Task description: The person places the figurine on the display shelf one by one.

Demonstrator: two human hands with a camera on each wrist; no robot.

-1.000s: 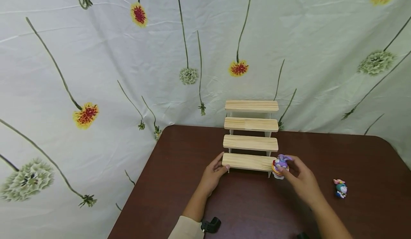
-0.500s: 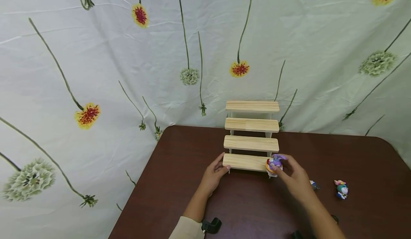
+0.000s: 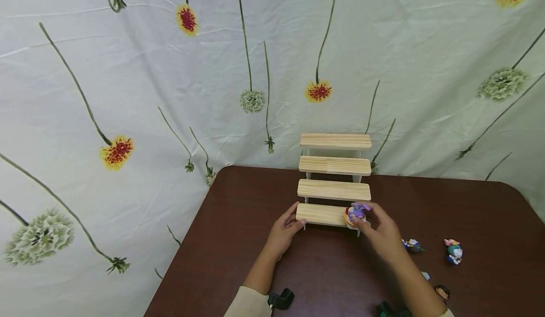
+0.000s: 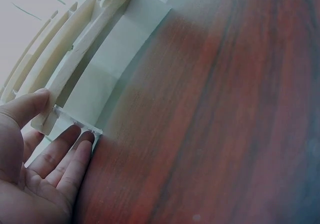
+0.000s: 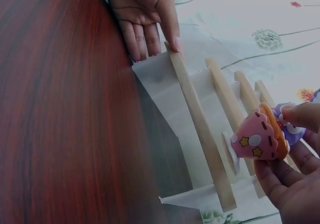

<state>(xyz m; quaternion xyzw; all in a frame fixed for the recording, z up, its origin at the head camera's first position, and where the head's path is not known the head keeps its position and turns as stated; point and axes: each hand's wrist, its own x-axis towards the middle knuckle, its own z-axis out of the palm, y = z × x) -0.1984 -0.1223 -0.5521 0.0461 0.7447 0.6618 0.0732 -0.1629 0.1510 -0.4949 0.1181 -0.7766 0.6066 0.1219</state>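
A pale wooden step shelf with several tiers stands at the back of the dark brown table. My left hand rests with straight fingers against the left end of the lowest step, thumb on top. My right hand pinches a small purple and pink figurine and holds it at the right end of the lowest step. In the right wrist view the figurine shows a pink base with stars, just over the step's edge.
Small toy figurines lie on the table right of my right arm: one blue-grey, one teal and pink, one dark-haired. A black object sits near the table's front edge. A flowered cloth hangs behind.
My right hand has carried the figurine leftward, from beside the shelf's right leg onto the lowest step's right end. More figurines now show behind my arm. The left hand stayed put.
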